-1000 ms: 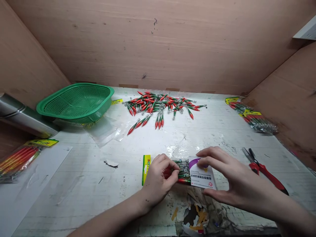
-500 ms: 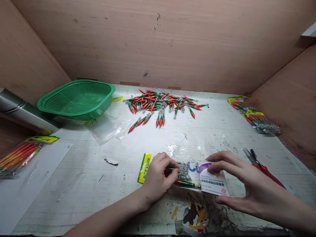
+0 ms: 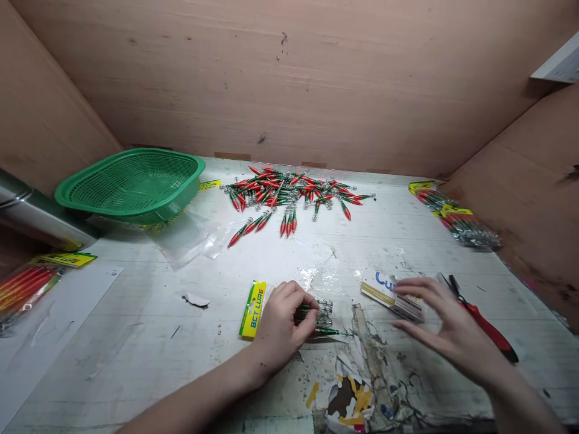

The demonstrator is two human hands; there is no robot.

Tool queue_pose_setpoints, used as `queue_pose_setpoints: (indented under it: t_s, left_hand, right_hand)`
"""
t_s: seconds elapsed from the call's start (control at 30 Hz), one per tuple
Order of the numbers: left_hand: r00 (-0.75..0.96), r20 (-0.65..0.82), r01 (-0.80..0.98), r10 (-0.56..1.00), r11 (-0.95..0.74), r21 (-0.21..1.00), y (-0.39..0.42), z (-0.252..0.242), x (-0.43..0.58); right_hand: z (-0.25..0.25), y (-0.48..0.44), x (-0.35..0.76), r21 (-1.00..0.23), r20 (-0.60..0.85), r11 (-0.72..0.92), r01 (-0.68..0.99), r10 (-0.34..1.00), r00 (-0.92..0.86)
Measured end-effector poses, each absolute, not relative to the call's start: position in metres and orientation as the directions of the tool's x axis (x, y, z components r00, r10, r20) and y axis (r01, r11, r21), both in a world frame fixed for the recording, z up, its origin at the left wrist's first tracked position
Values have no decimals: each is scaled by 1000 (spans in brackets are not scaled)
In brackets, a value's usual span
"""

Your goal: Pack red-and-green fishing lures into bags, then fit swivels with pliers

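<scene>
My left hand (image 3: pixel 284 325) is closed over a clear packet of fishing lures (image 3: pixel 326 313), thumb and fingertips pinched together at its middle. The packet's yellow and green header card (image 3: pixel 252 310) sticks out to the left of that hand, while silver hooks and one green lure show on the right. Farther right, a small white cardboard box (image 3: pixel 377 288) with blue handwriting stands on the table. My right hand (image 3: pixel 452 337) is beside the box's right end, thumb and fingers apart; whether a fingertip touches it, I cannot tell.
Red-handled pliers (image 3: pixel 486 328) lie beyond my right hand. A pile of red and green lures (image 3: pixel 289 190) sits at the back. At left are a green basket (image 3: pixel 136 208), clear bags (image 3: pixel 181 244) and packed lures (image 3: pixel 29 286); more packets (image 3: pixel 465 226) lie far right.
The box has gone from lying over the packet's right end to standing apart on the right. My right hand has loosened around it; my left hand stays on the packet.
</scene>
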State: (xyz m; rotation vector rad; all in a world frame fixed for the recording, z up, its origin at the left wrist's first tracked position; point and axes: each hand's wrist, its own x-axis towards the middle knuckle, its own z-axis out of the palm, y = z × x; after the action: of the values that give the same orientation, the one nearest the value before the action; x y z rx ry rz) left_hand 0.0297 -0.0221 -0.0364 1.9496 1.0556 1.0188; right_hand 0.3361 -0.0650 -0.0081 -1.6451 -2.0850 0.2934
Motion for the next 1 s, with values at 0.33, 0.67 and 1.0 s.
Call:
queue_pose_setpoints:
  t_s: [0.33, 0.67, 1.0]
  left_hand:
    - [378, 328, 372, 866, -467, 802, -23, -36, 31]
    - [408, 308, 394, 860, -470, 790, -25, -38, 33]
    - [424, 288, 384, 859, -458, 802, -26, -44, 34]
  right_hand:
    - [-30, -80, 259, -583, 107, 383, 716, 910, -400]
    - [-25, -78, 239, -590, 181, 457, 665, 878, -443]
    - [-31, -80, 227, -620, 211, 440, 650, 891, -402]
